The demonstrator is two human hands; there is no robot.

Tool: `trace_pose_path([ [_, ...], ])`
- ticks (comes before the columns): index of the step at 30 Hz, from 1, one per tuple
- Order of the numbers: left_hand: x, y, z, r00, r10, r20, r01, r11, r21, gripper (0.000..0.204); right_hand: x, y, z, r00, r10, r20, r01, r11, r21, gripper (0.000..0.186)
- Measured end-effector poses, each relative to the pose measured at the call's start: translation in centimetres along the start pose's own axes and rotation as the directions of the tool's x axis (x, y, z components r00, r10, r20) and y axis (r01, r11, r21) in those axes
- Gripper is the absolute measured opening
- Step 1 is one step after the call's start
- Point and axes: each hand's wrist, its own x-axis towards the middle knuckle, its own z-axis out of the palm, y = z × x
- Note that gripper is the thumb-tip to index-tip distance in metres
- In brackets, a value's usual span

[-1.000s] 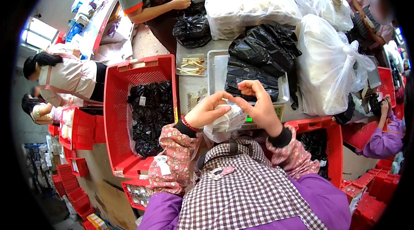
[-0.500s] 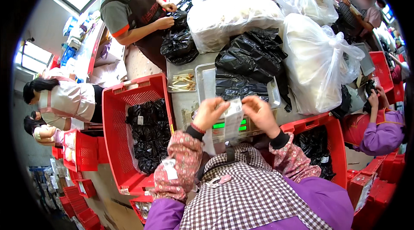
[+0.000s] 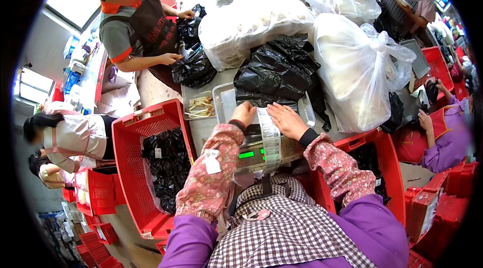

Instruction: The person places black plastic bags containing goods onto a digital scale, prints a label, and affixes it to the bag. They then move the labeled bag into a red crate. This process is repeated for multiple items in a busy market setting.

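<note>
A long strip of white printed labels runs from the black plastic bag down over the front of the scale. My left hand is closed, fingers pinched at the strip's upper left edge. On the other side, my right hand lies with fingers stretched out, pressing the strip's top end against the bag. The crumpled black plastic bag rests in a shallow clear tray on the scale, whose display glows green. The bag's contents are hidden.
Red crates holding black bags flank the table; another red crate stands right. Large white plastic bags crowd the table's far side. A small tray of pale stalks sits left. Across the left corner, a co-worker handles black bags.
Both hands have moved forward from above the scale onto the black bag, taking the label strip's upper end there. My right hand has flattened out. The co-worker's lower hand shifted on the bags.
</note>
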Motion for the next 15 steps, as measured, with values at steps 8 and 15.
trace_pose_path([
  [8,-3.5,5.1,-2.1,0.957,0.145,0.25,-0.181,0.975,0.126,0.04,0.2,1.1,0.5,0.998,-0.043,0.038,0.044,0.998,-0.037,0.041],
  [15,-12.3,9.1,-7.2,0.931,0.224,0.289,-0.169,0.964,-0.204,0.013,1.7,2.4,-2.3,0.986,-0.008,-0.168,0.0,0.999,-0.048,0.013],
])
